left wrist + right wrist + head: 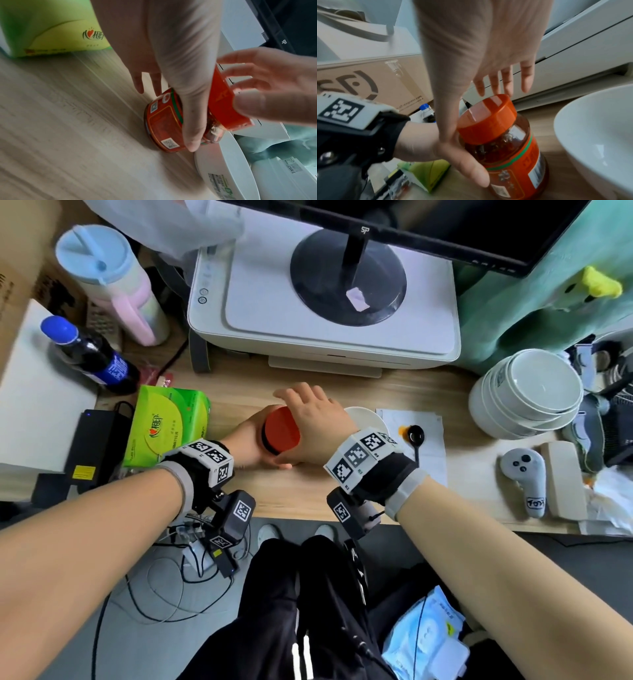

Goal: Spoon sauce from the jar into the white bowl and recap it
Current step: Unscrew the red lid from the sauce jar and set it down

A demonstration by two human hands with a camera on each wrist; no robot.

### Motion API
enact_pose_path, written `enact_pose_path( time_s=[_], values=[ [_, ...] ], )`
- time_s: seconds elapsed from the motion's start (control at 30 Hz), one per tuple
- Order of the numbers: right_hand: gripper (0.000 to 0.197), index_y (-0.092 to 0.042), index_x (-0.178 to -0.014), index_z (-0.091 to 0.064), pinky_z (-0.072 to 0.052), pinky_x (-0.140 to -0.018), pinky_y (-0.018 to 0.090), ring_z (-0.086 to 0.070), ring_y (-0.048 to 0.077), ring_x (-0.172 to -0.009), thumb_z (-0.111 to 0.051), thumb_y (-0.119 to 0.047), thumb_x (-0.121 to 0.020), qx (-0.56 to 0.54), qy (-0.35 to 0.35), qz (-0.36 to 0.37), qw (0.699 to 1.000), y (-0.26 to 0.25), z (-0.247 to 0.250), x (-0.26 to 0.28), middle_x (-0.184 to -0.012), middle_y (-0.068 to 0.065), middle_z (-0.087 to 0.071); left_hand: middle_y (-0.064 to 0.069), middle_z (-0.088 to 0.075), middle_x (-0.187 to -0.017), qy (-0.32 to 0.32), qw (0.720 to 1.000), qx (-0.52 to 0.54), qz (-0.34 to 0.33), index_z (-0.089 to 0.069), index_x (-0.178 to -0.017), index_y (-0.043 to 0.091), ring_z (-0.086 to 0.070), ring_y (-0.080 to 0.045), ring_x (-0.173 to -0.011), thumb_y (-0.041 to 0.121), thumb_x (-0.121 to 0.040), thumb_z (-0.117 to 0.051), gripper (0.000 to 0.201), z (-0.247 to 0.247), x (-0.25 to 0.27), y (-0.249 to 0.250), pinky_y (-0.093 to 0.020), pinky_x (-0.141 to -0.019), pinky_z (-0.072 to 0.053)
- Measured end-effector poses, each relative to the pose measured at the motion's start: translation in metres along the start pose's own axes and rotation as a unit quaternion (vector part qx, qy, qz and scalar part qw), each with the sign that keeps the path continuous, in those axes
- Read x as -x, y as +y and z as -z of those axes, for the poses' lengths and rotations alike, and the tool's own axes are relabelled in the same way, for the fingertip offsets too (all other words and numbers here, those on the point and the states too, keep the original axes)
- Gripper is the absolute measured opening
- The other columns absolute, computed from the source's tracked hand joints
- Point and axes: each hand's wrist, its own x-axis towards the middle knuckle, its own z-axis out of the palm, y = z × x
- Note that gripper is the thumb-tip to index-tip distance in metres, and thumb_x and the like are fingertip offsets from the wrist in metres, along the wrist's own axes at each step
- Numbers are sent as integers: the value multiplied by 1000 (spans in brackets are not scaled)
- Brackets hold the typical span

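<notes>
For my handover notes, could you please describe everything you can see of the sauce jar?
The jar is clear, with an orange label edged by a green band and dark reddish sauce showing above it. It stands upright on the wooden desk, beside the white bowl. Its orange lid sits on top. The left hand grips its body; the right hand has its fingers spread over the lid.

head overhead, wrists close, sharing jar (281, 433)
</notes>
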Motion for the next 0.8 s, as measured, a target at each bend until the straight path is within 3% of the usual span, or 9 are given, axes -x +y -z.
enact_pose_path(
  time_s=[0.1,0.2,0.3,0.37,0.43,0.5,0.63,0.73,0.8],
  values=[
    [79,-17,-129,-44,-42,-92,38,-47,26,-118,-68,-58,-65,30,14,-44,998,-5,-3,-3,-124,6,-51,2,-43,-121,-16,1000,-10,5,-31,-130,11,-42,-12,-111,14,-47,-89,102,-1,-2,-3,-17,-92,-32],
    [76,-26,-137,-38,-45,-90,40,-41,27,-125,-70,-37,-69,15,-24,0,1000,-3,-2,-6,-135,5,-44,1,-46,-114,-6,1000,22,18,-37,-120,15,-44,-12,-106,3,-49,-86,87,-1,-1,-1,1,-75,-33],
    [92,-26,-142,-29,-44,-97,43,-35,26,-129,-75,-41,-64,-14,-43,-29,999,-4,0,-6,-141,4,-37,-3,-45,-119,-14,999,34,19,-33,-126,8,-42,-14,-109,3,-50,-86,93,0,0,-1,-13,-86,-32],
    [80,-20,-135,-39,-45,-93,39,-41,27,-122,-72,-44,-66,-19,-9,-58,998,-9,-1,-7,-131,6,-44,-7,-46,-124,-21,1000,17,11,-32,-127,6,-42,-14,-111,8,-49,-87,96,0,-1,-3,-19,-91,-31],
    [71,-20,-132,-43,-46,-91,39,-42,27,-121,-71,-31,-67,-14,-13,-20,1000,-10,-1,-8,-130,6,-46,-4,-48,-117,-32,999,-4,14,-35,-124,5,-44,-14,-108,11,-48,-88,93,0,-2,-2,-8,-83,-32],
    [77,-23,-137,-39,-44,-98,42,-37,27,-127,-71,-22,-66,-42,-37,15,998,-10,0,-8,-139,4,-40,1,-45,-110,-31,999,-19,18,-38,-121,5,-46,-15,-105,13,-49,-88,88,-1,-3,0,-1,-75,-31],
    [73,-15,-131,-41,-46,-91,40,-41,27,-121,-71,-39,-68,8,0,-44,999,-14,-4,-6,-131,6,-43,-6,-44,-124,-38,999,-31,8,-30,-127,5,-38,-11,-108,20,-45,-89,102,1,-1,2,-15,-88,-27],
    [67,-13,-124,-46,-52,-81,38,-47,27,-113,-72,-31,-66,18,10,-34,999,-14,-4,-8,-121,7,-49,-9,-46,-126,-37,998,-40,8,-32,-125,6,-40,-12,-106,19,-47,-88,98,1,-1,2,-19,-88,-30],
    [70,-15,-127,-47,-53,-83,40,-47,26,-113,-74,-28,-64,11,-1,-12,1000,-10,1,-9,-122,6,-51,-7,-49,-119,-34,999,-10,8,-36,-121,6,-44,-15,-104,14,-46,-88,92,2,-1,3,-25,-88,-36]
  ],
)
